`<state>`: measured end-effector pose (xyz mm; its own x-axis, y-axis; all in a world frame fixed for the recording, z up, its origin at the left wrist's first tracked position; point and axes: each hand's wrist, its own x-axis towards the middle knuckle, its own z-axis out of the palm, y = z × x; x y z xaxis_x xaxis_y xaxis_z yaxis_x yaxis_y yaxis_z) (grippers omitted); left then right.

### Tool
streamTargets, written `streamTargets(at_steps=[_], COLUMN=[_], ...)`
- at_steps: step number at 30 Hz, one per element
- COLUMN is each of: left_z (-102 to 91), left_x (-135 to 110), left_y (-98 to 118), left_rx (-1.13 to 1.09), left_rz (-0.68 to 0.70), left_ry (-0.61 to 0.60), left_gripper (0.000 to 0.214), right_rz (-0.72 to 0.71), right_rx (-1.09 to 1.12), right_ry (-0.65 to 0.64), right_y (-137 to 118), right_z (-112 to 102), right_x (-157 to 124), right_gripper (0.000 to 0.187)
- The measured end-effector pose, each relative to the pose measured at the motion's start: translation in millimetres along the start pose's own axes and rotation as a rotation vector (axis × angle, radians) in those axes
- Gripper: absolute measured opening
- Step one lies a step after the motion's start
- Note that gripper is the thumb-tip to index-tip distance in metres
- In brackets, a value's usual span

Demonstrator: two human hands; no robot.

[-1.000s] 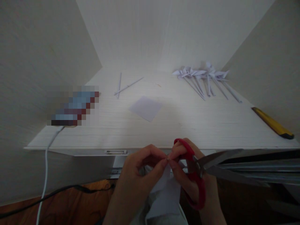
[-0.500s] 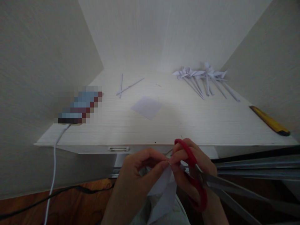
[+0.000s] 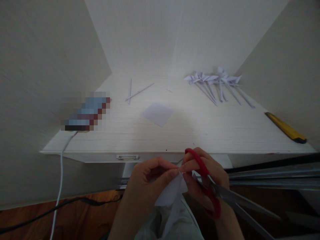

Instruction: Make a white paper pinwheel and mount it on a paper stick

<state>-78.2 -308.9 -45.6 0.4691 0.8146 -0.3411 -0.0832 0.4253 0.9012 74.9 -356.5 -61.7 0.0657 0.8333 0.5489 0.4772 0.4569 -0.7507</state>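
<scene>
My left hand (image 3: 147,190) pinches the upper tip of a white sheet of paper (image 3: 169,195) between thumb and forefinger, just in front of the table edge. My right hand (image 3: 212,173) meets it there, its fingertips closed at the same tip. Red-handled scissors (image 3: 204,170) hang on the right hand's fingers. Their blades, slightly apart, point down to the right, away from the paper. The rest of the sheet droops below the hands over my lap. Whatever lies between the touching fingertips is too small to make out.
On the white table lie a square paper (image 3: 157,114), two crossed thin paper sticks (image 3: 140,91) and several folded paper shapes on sticks (image 3: 212,81). A yellow utility knife (image 3: 285,127) is at right. A pixelated device (image 3: 87,113) with a white cable (image 3: 60,173) stands left.
The hanging paper has shifted, its lower part now narrower and turned more edge-on. Both hands stay together at its tip, and the scissors have barely moved.
</scene>
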Motion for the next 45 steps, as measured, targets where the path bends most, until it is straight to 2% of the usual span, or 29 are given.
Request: streamTargets(at_steps=[5, 10, 13, 19, 29, 34, 45], left_z=[-2.0, -5.6, -4.9, -2.0, -1.0, 0.5, 2.6], left_x=[0.4, 3.3, 1.9, -2.1, -7.8, -11.3, -13.6], left_y=[-1.5, -7.6, -9.5, -8.5, -6.4, -4.5, -1.8], left_rx=[0.008, 0.026, 0.048, 0.25, 0.54, 0.605, 0.657], left_rz=[-0.019, -0.018, 0.033, 0.155, 0.4, 0.508, 0.575], left_ry=[-0.025, -0.077, -0.044, 0.027, 0.154, 0.186, 0.233], left_gripper=[0.009, 0.007, 0.007, 0.009, 0.013, 0.015, 0.015], right_rz=[-0.025, -0.098, -0.089, 0.088, 0.364, 0.415, 0.416], right_rx=[-0.015, -0.07, -0.049, 0.049, 0.075, 0.086, 0.091], right_ry=[0.013, 0.0, -0.011, -0.018, -0.02, 0.007, -0.002], right_y=[-2.7, 1.2, 2.9, 3.6, -4.8, -9.5, -17.0], right_z=[-1.0, -1.8, -2.7, -1.5, 0.7, 2.7, 4.1], right_x=[-0.5, -4.9, -6.8, -3.6, -6.5, -4.4, 1.7], right_gripper=[0.023, 0.035, 0.036, 0.015, 0.008, 0.008, 0.009])
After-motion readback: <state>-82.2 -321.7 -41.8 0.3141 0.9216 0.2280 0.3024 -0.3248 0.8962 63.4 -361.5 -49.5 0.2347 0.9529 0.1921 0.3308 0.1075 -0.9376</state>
